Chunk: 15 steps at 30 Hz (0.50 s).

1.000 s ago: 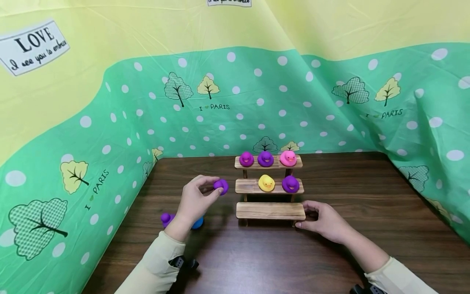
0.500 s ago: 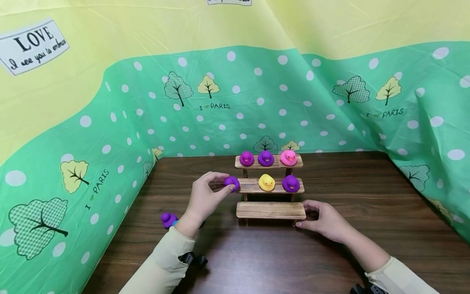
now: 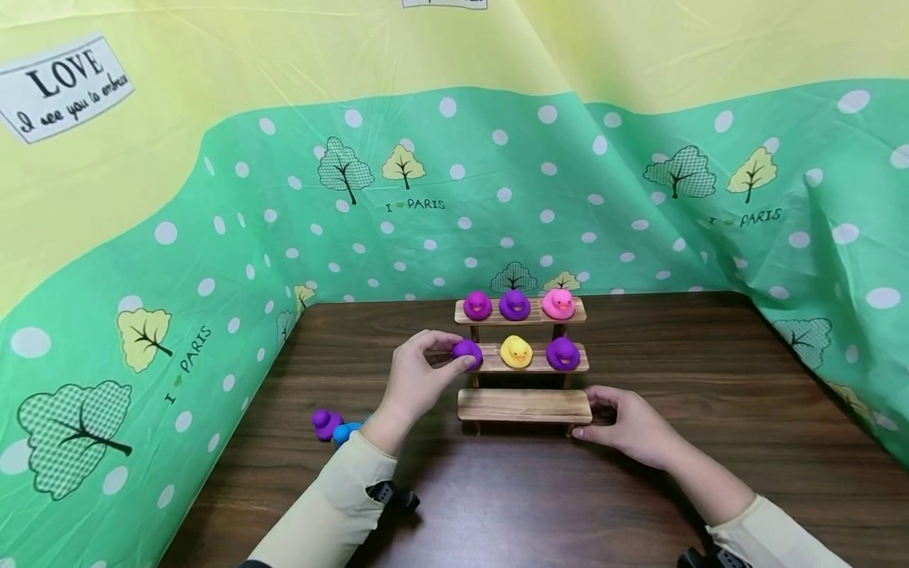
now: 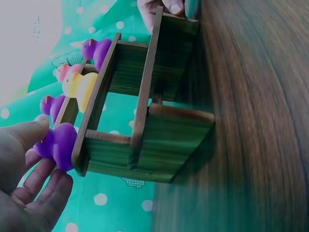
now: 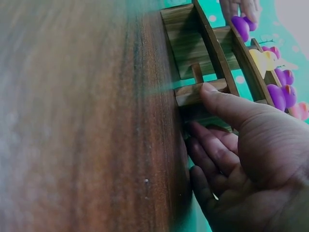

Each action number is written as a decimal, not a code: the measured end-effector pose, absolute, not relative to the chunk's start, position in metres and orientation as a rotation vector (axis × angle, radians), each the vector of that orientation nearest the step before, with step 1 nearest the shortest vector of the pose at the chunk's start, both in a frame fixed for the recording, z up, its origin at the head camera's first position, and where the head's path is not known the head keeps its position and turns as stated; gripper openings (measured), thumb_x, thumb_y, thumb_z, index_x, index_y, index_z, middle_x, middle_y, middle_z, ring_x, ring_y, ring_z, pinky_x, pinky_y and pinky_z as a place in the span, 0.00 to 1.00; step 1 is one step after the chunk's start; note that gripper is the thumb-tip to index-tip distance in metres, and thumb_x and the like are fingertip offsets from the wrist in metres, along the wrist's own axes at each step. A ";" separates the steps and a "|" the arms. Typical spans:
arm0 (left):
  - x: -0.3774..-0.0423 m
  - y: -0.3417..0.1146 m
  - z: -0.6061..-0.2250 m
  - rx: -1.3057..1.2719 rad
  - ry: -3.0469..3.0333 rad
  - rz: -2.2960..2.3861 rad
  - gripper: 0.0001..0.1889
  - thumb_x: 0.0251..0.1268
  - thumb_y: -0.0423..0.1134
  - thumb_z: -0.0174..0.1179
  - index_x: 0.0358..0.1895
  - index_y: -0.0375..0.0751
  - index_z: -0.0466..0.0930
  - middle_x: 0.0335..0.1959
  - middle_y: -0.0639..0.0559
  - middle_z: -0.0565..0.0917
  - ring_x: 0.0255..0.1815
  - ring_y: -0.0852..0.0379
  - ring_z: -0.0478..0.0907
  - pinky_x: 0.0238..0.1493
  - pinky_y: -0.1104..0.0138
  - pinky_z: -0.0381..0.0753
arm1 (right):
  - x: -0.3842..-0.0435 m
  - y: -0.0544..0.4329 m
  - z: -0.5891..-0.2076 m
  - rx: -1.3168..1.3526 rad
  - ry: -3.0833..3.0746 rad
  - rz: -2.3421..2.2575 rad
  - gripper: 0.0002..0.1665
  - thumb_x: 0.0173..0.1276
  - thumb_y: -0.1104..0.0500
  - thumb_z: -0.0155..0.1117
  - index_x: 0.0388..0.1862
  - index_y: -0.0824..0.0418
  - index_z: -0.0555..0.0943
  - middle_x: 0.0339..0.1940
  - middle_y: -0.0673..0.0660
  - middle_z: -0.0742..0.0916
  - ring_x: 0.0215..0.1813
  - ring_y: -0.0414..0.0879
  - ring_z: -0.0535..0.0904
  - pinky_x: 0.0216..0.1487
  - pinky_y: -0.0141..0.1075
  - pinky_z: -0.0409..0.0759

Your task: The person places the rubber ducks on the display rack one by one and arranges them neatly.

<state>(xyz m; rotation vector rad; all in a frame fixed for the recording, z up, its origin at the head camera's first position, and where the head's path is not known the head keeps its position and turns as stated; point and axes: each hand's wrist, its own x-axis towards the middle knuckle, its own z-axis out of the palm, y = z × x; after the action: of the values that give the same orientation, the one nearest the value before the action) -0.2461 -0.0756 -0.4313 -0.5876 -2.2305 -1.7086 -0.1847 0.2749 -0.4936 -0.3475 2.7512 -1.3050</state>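
My left hand [image 3: 420, 380] pinches a purple rubber duck [image 3: 466, 355] between thumb and fingers at the left end of the middle step of a wooden three-step display stand [image 3: 524, 405]. In the left wrist view that duck [image 4: 62, 147] sits right at the step's end. A yellow duck [image 3: 516, 352] and another purple duck [image 3: 563, 354] share this step. On the top step are a magenta duck [image 3: 478, 305], a purple duck [image 3: 514, 304] and a pink duck [image 3: 559, 304]. My right hand [image 3: 628, 426] grips the bottom step's right end, thumb on its leg panel [image 5: 200, 92].
Left of the stand, a purple duck [image 3: 327, 424] and a blue duck [image 3: 347, 432] lie on the dark wooden table [image 3: 525, 505], the blue one partly behind my left wrist. A green and yellow printed cloth [image 3: 426, 237] hangs behind and at both sides.
My left hand has carried the purple duck rightward from beside the stand onto the left end of the middle step. The right hand stays at the stand.
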 end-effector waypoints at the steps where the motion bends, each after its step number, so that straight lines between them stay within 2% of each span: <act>1: -0.246 -0.074 -0.431 -0.589 -2.234 -1.701 0.15 0.56 0.35 0.81 0.46 0.40 0.90 0.41 0.49 0.88 0.42 0.51 0.89 0.47 0.58 0.90 | -0.185 0.275 -0.494 -0.348 2.751 -1.305 0.33 0.59 0.47 0.84 0.59 0.61 0.83 0.48 0.51 0.89 0.53 0.48 0.84 0.52 0.37 0.82; 8: -0.245 -0.066 -0.432 -0.643 -2.236 -1.609 0.15 0.56 0.38 0.81 0.45 0.41 0.90 0.39 0.52 0.87 0.42 0.55 0.87 0.47 0.55 0.90 | -0.185 0.275 -0.494 -0.350 2.762 -1.296 0.33 0.59 0.47 0.84 0.58 0.60 0.83 0.48 0.50 0.89 0.52 0.47 0.84 0.51 0.37 0.82; 15: -0.246 -0.061 -0.436 -0.643 -2.251 -1.507 0.14 0.56 0.39 0.82 0.44 0.43 0.90 0.38 0.54 0.85 0.39 0.59 0.86 0.44 0.62 0.89 | -0.185 0.275 -0.495 -0.355 2.765 -1.297 0.33 0.59 0.47 0.84 0.58 0.60 0.83 0.48 0.50 0.89 0.53 0.47 0.84 0.52 0.37 0.82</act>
<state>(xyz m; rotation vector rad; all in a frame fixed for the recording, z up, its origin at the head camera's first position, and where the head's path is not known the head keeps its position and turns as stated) -0.2460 -0.0605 -0.4364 -0.6430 -2.2508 -1.5070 -0.1848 0.2748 -0.4946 -0.3554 2.7647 -1.2971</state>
